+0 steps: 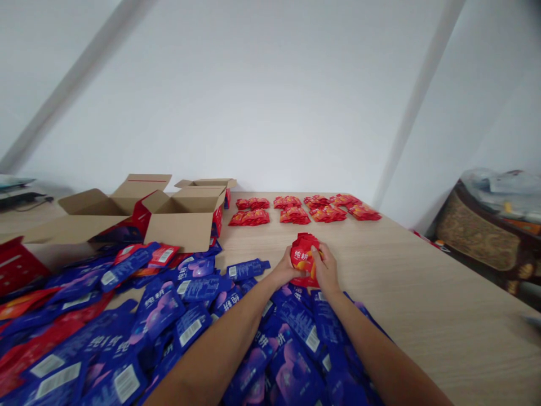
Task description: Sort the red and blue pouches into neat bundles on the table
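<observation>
Both hands meet near the table's middle on a small stack of red snack packets [302,254]. My left hand [284,272] grips the stack's left side with fingers curled round it. My right hand [326,269] closes on its right side and top. The stack rests on the wooden table [422,293], just beyond a large heap of blue packets [177,316] that my forearms lie across. Several neat piles of red packets [304,210] sit in rows at the table's far edge.
Open cardboard boxes [169,217] stand at the back left, with a red box [17,265] at the far left edge. Loose red packets mix into the blue heap on the left. A patterned piece of furniture with covered items [486,231] stands to the right of the table.
</observation>
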`<state>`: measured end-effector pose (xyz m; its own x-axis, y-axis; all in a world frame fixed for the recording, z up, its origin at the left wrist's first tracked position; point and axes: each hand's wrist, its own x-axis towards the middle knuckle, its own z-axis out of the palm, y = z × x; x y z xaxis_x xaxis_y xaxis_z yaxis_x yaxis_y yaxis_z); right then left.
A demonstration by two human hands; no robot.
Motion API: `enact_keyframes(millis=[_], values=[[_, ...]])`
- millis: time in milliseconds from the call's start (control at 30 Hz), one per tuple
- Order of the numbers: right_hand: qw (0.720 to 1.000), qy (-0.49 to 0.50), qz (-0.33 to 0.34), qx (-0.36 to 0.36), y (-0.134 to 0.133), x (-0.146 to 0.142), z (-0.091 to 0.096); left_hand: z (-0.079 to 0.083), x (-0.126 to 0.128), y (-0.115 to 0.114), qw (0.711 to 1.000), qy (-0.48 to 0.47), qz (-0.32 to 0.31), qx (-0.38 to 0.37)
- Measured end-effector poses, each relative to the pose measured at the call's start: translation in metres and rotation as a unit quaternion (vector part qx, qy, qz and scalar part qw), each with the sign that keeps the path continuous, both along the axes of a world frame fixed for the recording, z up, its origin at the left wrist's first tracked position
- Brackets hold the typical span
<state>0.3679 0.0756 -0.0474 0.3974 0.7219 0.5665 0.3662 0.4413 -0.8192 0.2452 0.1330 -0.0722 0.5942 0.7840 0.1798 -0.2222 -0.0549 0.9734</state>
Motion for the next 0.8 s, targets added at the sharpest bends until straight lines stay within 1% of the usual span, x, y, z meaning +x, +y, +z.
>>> enact_keyframes(millis=[100,233,300,333,400,433,500,567,667,800], values=[[0.999,0.033,0.005,-0.011,0.000,0.000,-0.002,-0.001,0.000,0.001,1.000,0.006,0.005,0.003],[0.997,0.075,0.003,0.027,0.005,0.003,-0.010,-0.001,0.000,0.001,1.000,0.003,0.011,0.004],[0.995,0.100,0.013,0.003,0.010,0.005,-0.016,-0.001,0.000,0.001,1.000,-0.002,0.008,0.003],[0.992,0.118,0.032,-0.028,0.012,0.006,-0.019,-0.002,0.000,0.001,1.000,-0.004,0.008,0.002],[0.981,0.150,0.092,-0.086,0.015,0.006,-0.025,-0.002,-0.002,0.001,1.000,-0.002,0.012,0.003],[0.974,0.158,0.125,-0.101,0.015,0.005,-0.026,-0.003,-0.003,0.001,1.000,0.004,0.014,0.006],[0.967,0.159,0.174,-0.099,0.014,0.003,-0.028,-0.004,-0.005,0.001,1.000,0.023,0.012,0.013],[0.964,0.157,0.195,-0.085,0.011,-0.001,-0.027,-0.003,-0.008,0.000,0.999,0.042,0.004,0.009],[0.964,0.153,0.201,-0.083,0.006,-0.006,-0.025,0.002,-0.010,-0.002,0.999,0.050,0.013,-0.002],[0.978,0.112,0.167,-0.045,0.004,-0.007,-0.022,0.009,-0.008,-0.003,0.999,-0.011,0.035,0.032]])
